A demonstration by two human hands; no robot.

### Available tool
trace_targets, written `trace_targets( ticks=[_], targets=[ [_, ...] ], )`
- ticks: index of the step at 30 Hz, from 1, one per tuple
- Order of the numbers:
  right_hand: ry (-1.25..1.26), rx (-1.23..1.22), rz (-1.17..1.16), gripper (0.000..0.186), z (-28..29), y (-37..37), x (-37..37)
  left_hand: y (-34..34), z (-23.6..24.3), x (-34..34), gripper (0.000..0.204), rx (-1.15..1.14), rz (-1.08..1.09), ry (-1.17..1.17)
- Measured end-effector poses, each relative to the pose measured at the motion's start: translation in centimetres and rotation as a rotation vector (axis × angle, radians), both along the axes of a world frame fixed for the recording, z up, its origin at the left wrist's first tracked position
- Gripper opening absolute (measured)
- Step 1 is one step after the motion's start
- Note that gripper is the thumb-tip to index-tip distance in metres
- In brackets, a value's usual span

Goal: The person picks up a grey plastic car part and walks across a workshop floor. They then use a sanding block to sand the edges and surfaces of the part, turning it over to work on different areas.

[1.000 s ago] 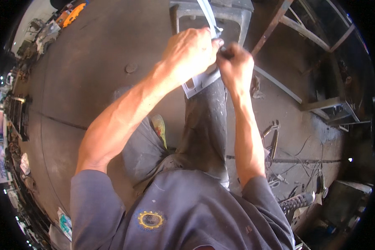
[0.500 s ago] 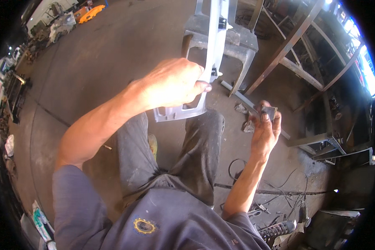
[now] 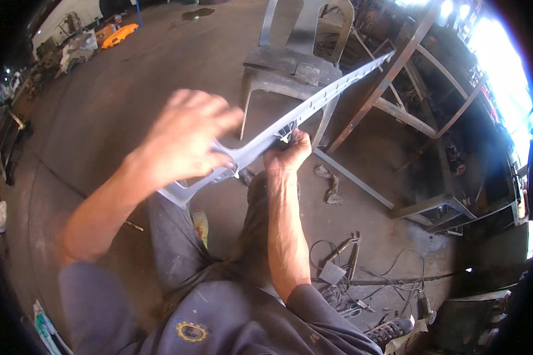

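A long light-grey plastic trim piece (image 3: 260, 141) slants across in front of me, broad and cut out at its near left end and tapering toward the far right. My right hand (image 3: 287, 157) is closed around its lower edge, beside a dark clip (image 3: 287, 129) on its underside. Over the broad end, my left hand (image 3: 186, 139) is blurred, its fingers apart and its thumb close to or touching the trim. Whether the small dark block is still in my right hand is hidden.
Beyond the trim stands a dusty plastic chair (image 3: 290, 64). A rusty metal frame (image 3: 391, 77) rises at the right. On the floor lie a metal bar (image 3: 361, 184), a crumpled scrap (image 3: 330, 186), tangled cables (image 3: 417, 260) and a clamp-like tool (image 3: 354, 254).
The trim has tilted from near upright to slanting right. My right hand, which held a small dark block apart from it, has moved left onto it. My left hand has let go and shifted left.
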State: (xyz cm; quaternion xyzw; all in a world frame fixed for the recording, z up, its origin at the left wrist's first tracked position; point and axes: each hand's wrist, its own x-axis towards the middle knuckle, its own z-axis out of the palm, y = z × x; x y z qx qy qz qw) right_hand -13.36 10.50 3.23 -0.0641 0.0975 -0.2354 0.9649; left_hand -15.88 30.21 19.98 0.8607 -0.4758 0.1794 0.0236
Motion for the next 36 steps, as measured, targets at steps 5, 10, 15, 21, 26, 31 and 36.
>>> trace_targets(
  ticks=[5, 10, 15, 21, 26, 31, 36],
  targets=[
    [0.190, -0.108, -0.040, 0.044, 0.4, 3.9, 2.9, 10.3, -3.1, 0.1, 0.076, -0.817, 0.266, 0.686],
    [0.006, -0.023, -0.036, 0.050, -0.3, 0.7, 4.7, 10.2, -6.6, 0.4, 0.061, -1.287, 0.075, 1.219],
    [0.045, -0.016, -0.089, 0.043, -1.7, 1.4, 5.0, 6.3, -6.2, 2.8, 0.043, -1.701, 0.006, 1.265],
    [0.382, -0.504, 0.178, 0.037, -4.3, -1.3, 1.3, 5.8, -9.1, 4.7, 0.050, -1.946, 0.043, 1.294],
    [0.554, -1.172, -0.023, 0.029, -2.2, -1.6, -8.9, 7.6, -10.1, 3.8, 0.052, -1.764, 0.083, 1.211],
    [0.484, -1.380, 0.038, 0.012, -2.6, 0.8, -16.0, 7.5, -10.2, 2.5, 0.055, -1.607, 0.208, 1.064],
    [0.296, -1.503, 0.148, 0.009, -0.3, 5.3, -17.2, 5.8, -12.9, 2.6, 0.054, -1.452, 0.164, 0.722]
  ],
)
